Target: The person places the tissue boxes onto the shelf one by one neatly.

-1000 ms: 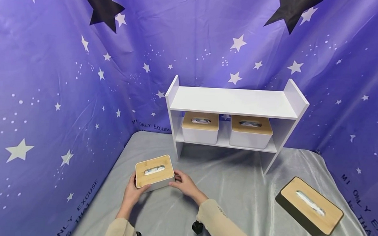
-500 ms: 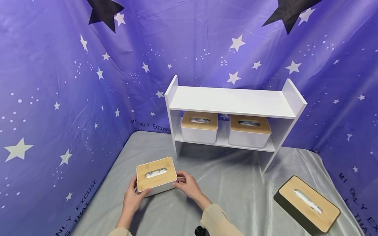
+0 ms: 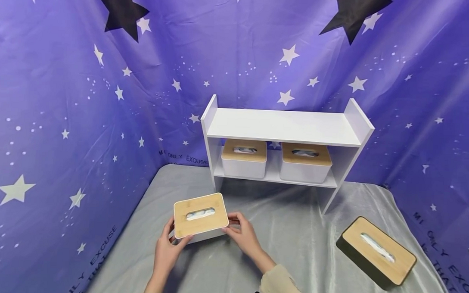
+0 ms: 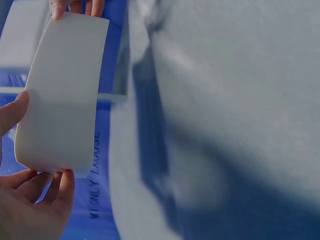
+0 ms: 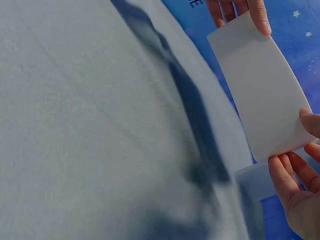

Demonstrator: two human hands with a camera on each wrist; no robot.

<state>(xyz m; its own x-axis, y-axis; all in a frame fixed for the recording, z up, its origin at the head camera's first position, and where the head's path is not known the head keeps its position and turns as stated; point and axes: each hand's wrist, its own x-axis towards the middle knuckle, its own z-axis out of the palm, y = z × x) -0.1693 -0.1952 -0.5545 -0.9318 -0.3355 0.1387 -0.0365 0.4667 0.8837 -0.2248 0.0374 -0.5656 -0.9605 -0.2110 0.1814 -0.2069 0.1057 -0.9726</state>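
Note:
Both hands hold a white tissue box [image 3: 200,226] with a pale wooden lid, over the grey cloth at the front left of the shelf. Tissue shows in the lid's oval slot. My left hand [image 3: 168,251] grips its left end, thumb on the near side. At the right end my right hand [image 3: 246,235] pinches it between thumb and fingers. The left wrist view shows the box's plain white side [image 4: 62,95] between the two hands, the left hand [image 4: 37,207] nearer. In the right wrist view the right hand [image 5: 300,200] holds the box's lower end.
A white two-tier shelf [image 3: 281,125] stands behind. Its lower tier bears two more white tissue boxes with wooden lids, a left one [image 3: 243,167] and a right one [image 3: 305,172]. A dark green tissue box [image 3: 364,259] lies at the right on the grey cloth [image 3: 289,234].
The held tissue box has moved to the right, nearer below the shelf, and looks slightly larger. Both hands keep their hold and move along with it. The head view has turned slightly right.

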